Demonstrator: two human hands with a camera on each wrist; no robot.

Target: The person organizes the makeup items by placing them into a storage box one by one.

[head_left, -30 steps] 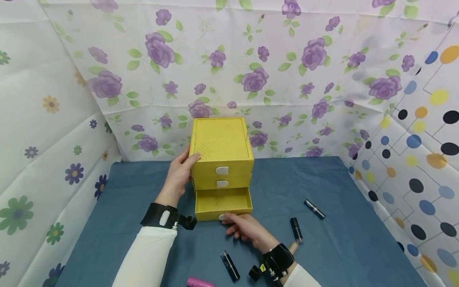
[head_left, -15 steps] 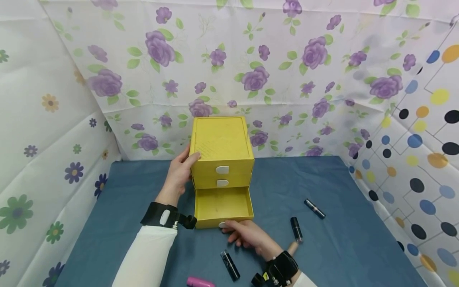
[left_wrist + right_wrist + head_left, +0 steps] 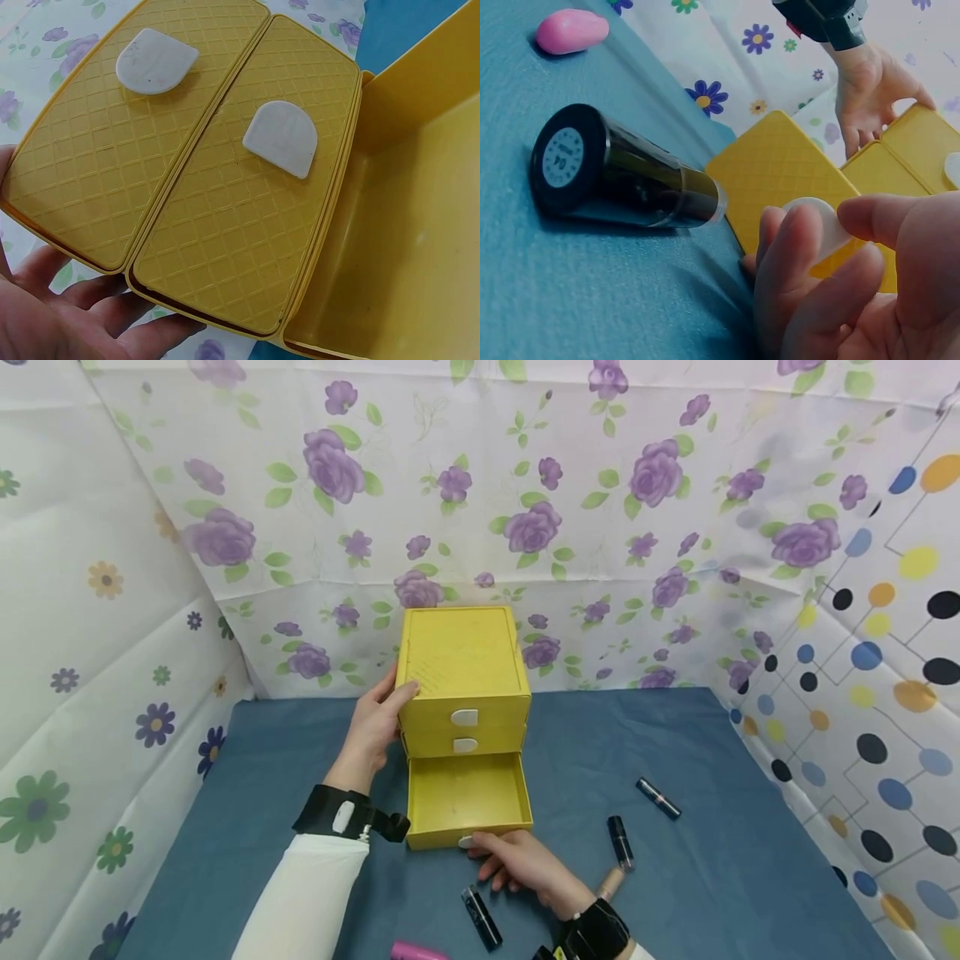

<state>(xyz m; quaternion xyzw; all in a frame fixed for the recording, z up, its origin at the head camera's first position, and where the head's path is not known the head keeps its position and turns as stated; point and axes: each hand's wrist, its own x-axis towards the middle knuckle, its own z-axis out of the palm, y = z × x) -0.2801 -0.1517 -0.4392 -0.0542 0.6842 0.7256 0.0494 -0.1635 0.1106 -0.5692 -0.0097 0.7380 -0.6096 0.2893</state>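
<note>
A small yellow drawer cabinet (image 3: 465,652) stands against the back cloth, its upper two drawers closed. My left hand (image 3: 372,722) holds the cabinet's left side, thumb on the top edge; in the left wrist view its fingers (image 3: 161,334) lie along that side. The bottom drawer (image 3: 468,792) is pulled well out, and its visible inside holds nothing. My right hand (image 3: 528,870) pinches the white knob (image 3: 821,225) on its front between thumb and fingers. A black tube with a clear end (image 3: 482,917), like a lipstick, lies just in front of the right hand.
Two more black tubes, one nearer (image 3: 619,842) and one farther (image 3: 658,798), lie to the right on the blue cloth (image 3: 720,860). A beige tube (image 3: 611,883) lies beside the right wrist. A pink item (image 3: 417,951) is at the front edge of view. Patterned cloths hang around.
The bottom drawer has slid farther out toward me, with my right hand moving along on its knob. My left hand has stayed on the cabinet.
</note>
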